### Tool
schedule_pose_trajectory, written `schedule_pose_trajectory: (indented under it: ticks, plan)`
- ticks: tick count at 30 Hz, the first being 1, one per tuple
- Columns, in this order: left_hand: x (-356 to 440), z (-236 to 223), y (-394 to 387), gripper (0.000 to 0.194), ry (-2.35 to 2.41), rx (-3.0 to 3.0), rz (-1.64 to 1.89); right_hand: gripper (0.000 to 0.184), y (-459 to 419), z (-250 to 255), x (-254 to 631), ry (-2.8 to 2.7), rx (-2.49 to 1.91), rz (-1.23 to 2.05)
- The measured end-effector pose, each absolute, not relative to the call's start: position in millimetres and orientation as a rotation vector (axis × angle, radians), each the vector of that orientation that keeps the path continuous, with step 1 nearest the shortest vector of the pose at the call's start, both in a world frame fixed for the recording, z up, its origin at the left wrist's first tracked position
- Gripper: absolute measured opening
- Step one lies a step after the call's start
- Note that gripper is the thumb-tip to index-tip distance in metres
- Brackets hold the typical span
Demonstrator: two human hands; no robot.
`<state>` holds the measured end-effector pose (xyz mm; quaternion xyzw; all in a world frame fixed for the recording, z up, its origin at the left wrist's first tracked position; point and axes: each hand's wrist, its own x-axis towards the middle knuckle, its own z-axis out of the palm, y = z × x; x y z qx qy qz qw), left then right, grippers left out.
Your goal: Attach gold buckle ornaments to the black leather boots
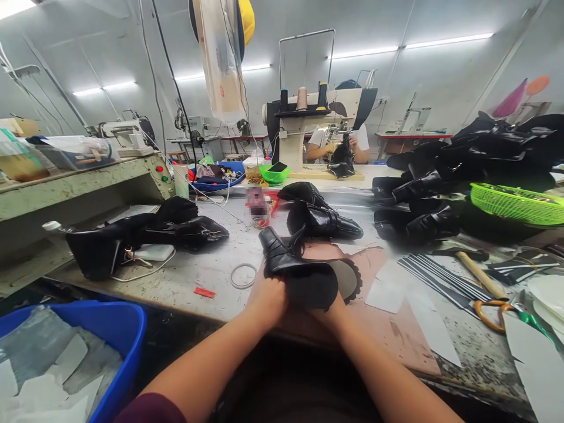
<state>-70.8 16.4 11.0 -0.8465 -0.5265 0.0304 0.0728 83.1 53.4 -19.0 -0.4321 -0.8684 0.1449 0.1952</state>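
A black leather shoe upper point(308, 282) is held up over the front of the bench, a scalloped edge and grey lining showing on its right side. My left hand point(271, 298) is closed on its near left edge. Under the upper, mostly hidden by it, my right hand point(328, 314) grips it from below; its fingers do not show. Just beyond lie more black shoe uppers point(326, 220). A brown-pink sheet point(396, 335) spreads beneath and to the right of my hands.
Left are black uppers point(176, 229), a tape ring point(243, 275) and a blue bin point(140, 329) of scraps. On the right are piled uppers point(423, 182), a green basket point(515, 205), a hammer point(480, 275) and scissors point(491, 314). A person point(361, 141) works behind the sewing machine point(297, 141).
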Motion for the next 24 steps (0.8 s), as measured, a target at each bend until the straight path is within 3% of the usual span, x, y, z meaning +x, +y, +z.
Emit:
schedule_pose_trajectory:
  ticks: [4, 9, 12, 17, 24]
  plan:
    - [-72, 10, 22, 0.033, -1.707, -2.484, 0.141, 0.052, 43, -6, 82, -2.412, -1.203, 0.477]
    - [-68, 22, 19, 0.045, -1.678, -2.548, 0.187, 0.022, 36, 2, 82, -2.38, -1.24, 0.535]
    - [-70, 28, 15, 0.054, -1.72, -2.527, 0.16, 0.024, 38, -5, 84, -2.252, -1.424, 0.489]
    - [-73, 25, 19, 0.047, -1.868, -2.493, 0.206, 0.025, 49, -11, 90, -2.159, -1.557, 0.47]
    - [-84, 21, 12, 0.085, -1.772, -2.694, 0.223, 0.02, 59, -5, 99, -2.173, -1.551, 0.54]
